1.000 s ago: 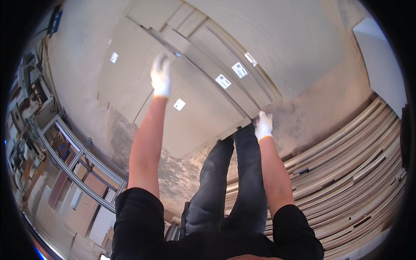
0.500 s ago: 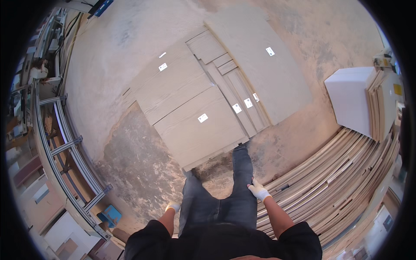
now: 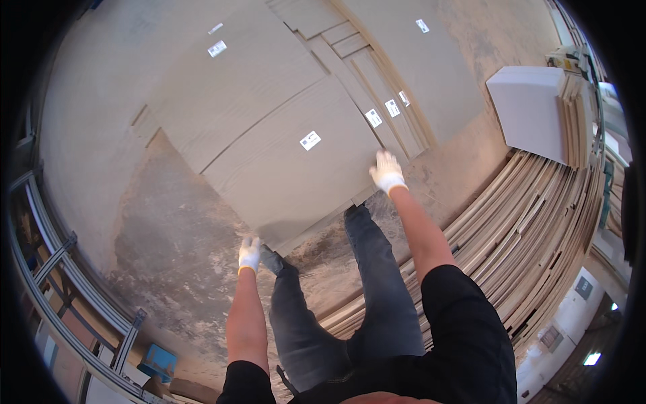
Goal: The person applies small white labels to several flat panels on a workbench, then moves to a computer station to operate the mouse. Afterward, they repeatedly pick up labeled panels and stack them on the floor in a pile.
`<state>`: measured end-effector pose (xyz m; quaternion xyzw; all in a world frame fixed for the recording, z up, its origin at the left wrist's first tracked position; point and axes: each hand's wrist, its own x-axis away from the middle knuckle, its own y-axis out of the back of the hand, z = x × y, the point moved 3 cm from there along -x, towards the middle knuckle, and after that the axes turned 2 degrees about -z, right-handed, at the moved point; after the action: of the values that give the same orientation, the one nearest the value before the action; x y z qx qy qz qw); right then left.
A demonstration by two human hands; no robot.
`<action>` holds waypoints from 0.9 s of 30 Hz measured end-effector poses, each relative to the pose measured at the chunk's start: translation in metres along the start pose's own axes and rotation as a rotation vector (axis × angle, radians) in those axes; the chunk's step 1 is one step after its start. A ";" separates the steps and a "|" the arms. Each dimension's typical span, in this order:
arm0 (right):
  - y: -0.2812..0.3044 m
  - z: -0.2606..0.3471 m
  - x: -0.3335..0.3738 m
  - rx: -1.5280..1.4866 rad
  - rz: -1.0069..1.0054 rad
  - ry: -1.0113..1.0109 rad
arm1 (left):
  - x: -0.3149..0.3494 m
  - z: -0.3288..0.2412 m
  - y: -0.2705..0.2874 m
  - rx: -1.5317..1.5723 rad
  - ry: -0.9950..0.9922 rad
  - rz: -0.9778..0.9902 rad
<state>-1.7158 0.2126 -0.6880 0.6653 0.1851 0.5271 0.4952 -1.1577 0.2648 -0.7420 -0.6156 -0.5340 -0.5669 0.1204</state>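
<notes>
A wide wood-grain panel (image 3: 296,161) with a white label lies at the near end of a stack of similar panels on the floor. Close to its near left corner is my left hand (image 3: 249,254), in a white glove, with the fingers stretched out. My right hand (image 3: 387,174), gloved too, reaches to the panel's right corner with fingers extended; whether either hand touches the panel I cannot tell. Beside that corner lie narrow labelled strips (image 3: 377,101). Another broad panel (image 3: 437,87) lies to their right.
Long thin boards (image 3: 498,249) are piled along the right. Behind them white-faced boards (image 3: 528,114) stand stacked. On the left runs a metal frame (image 3: 70,303), with a blue box (image 3: 158,361) near its lower end. My legs stand close to the panel's near edge.
Both hands have moved forward from beside my legs to the near panel's two corners. My body leans further forward, and the panels appear larger.
</notes>
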 end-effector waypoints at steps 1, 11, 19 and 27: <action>-0.004 0.001 -0.024 -0.074 -0.052 -0.082 | -0.010 -0.008 -0.014 -0.013 0.029 -0.038; -0.030 0.014 -0.036 -0.250 -0.200 -0.256 | -0.010 -0.030 -0.053 0.299 0.210 -0.269; 0.044 -0.021 -0.038 -0.628 0.308 -0.237 | 0.070 -0.029 -0.007 0.658 0.280 -0.300; -0.004 -0.123 0.111 -0.925 -0.001 -0.588 | 0.127 -0.168 0.022 0.246 -0.137 -0.484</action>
<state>-1.7816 0.3566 -0.6397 0.4973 -0.2118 0.3449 0.7673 -1.2627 0.1958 -0.5720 -0.4879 -0.7372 -0.4670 0.0188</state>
